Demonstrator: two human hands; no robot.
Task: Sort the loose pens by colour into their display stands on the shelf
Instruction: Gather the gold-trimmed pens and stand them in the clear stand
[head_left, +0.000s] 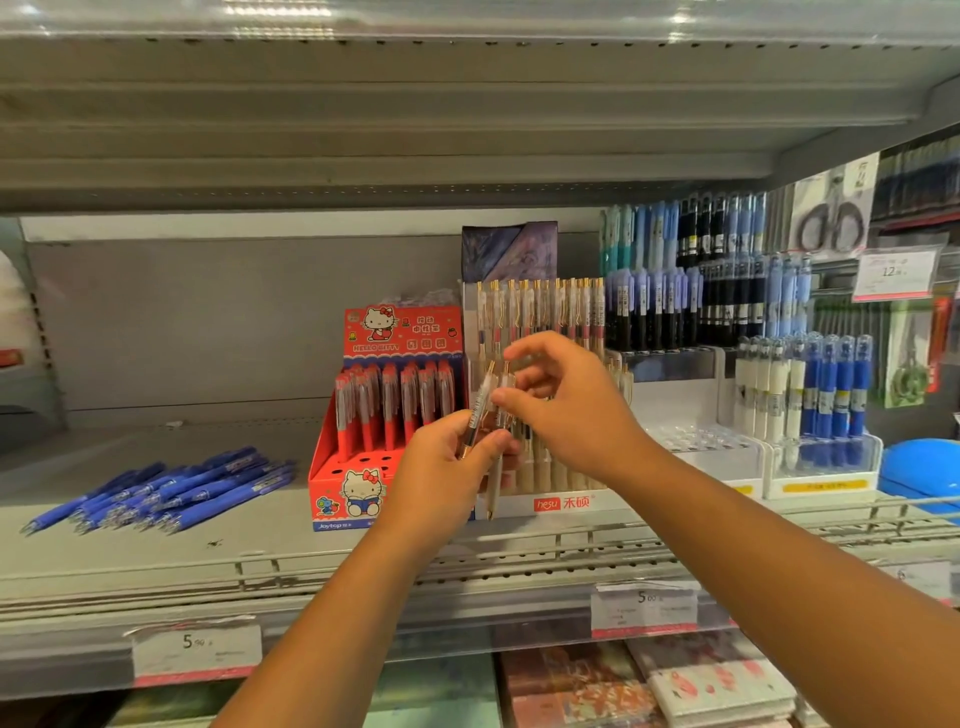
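Two hands meet mid-frame. Left hand (447, 467) grips small bunch of clear gold-clip pens (480, 410), fingers curled round them. Right hand (566, 410) pinches one pen's upper end, thumb against fingers. White stand (561, 501) right behind, red stand (384, 415) just left. Loose blue pens (171, 493) lie lower left on grey metal shelf (260, 545). Price tags (197, 649) on front rail.

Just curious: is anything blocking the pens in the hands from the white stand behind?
Nothing visible. The left hand holds the pens, the right hand pinches one, and the white stand sits right behind them, though the hands hide part of it.
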